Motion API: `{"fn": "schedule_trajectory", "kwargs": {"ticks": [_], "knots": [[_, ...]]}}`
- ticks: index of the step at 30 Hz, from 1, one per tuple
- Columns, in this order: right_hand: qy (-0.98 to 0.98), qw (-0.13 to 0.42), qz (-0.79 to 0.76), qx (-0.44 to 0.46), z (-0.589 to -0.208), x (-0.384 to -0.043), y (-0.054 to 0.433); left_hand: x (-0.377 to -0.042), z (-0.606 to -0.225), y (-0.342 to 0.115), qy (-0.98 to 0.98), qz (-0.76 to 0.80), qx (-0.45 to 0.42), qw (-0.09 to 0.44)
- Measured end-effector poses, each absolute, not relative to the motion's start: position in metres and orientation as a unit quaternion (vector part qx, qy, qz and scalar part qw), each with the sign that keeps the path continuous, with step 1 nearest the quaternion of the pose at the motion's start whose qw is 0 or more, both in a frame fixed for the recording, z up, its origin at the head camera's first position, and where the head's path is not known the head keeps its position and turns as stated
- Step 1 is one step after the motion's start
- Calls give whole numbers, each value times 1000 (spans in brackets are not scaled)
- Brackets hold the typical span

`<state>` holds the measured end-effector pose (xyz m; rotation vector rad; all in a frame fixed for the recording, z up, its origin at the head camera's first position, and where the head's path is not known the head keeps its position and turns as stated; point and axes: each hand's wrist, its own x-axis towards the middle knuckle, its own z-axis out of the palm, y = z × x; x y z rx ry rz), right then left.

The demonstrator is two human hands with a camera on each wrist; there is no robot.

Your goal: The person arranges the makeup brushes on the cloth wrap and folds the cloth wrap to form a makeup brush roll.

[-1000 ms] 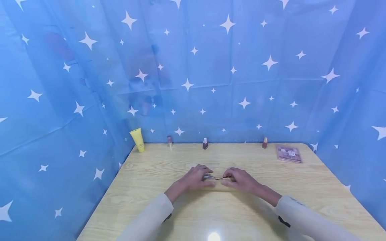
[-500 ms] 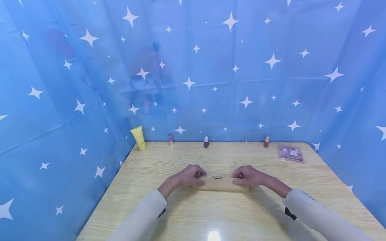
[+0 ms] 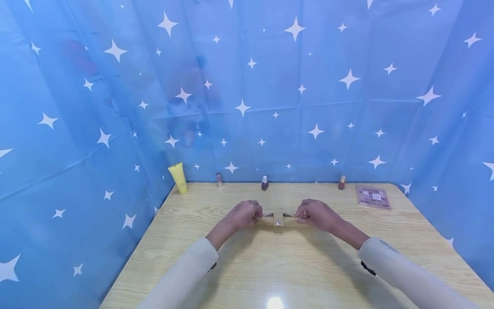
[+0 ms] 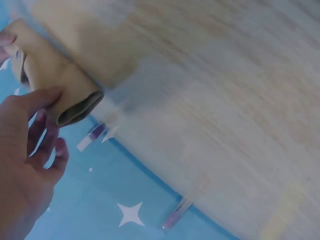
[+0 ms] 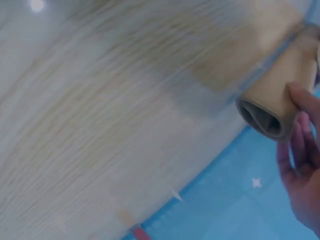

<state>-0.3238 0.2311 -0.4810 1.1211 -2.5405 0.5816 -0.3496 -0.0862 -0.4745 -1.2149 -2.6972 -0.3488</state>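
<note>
A tan leather-like pouch (image 3: pixel 278 219), with a strap and a metal snap at its middle, is between the two hands. My left hand (image 3: pixel 244 215) grips its left end, and my right hand (image 3: pixel 318 216) grips the right end. Seen from the left wrist, the thumb presses the tan side of the pouch (image 4: pixel 62 82) while the other fingers lie behind it. Its end is a rolled, hollow opening. The right wrist view likewise shows the pouch (image 5: pixel 272 97) with an open, folded end, and the right thumb on it.
Along the far edge of the wooden table (image 3: pixel 289 274) stand a yellow tube (image 3: pixel 178 178), a lip gloss tube (image 3: pixel 219 180), a dark nail polish bottle (image 3: pixel 264 183) and a reddish one (image 3: pixel 341 183). A palette (image 3: pixel 373 197) lies far right. Blue star curtains (image 3: pixel 270 77) surround the table.
Both hands have spread from the middle to the pouch's two ends. They have since moved farther from me with it, and the strap with its snap has come into sight.
</note>
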Motion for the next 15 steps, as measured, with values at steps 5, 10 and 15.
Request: {"fn": "schedule_trajectory", "kwargs": {"ticks": [5, 10, 15], "knots": [[-885, 165, 180, 397, -485, -323, 228, -346, -481, -81, -911, -38, -398, 103], [-880, 132, 186, 418, -485, -321, 232, -342, -483, -84, -916, -65, -394, 38], [-875, 128, 220, 411, -492, -322, 237, -343, -488, -86, -916, -121, -382, 21]]}}
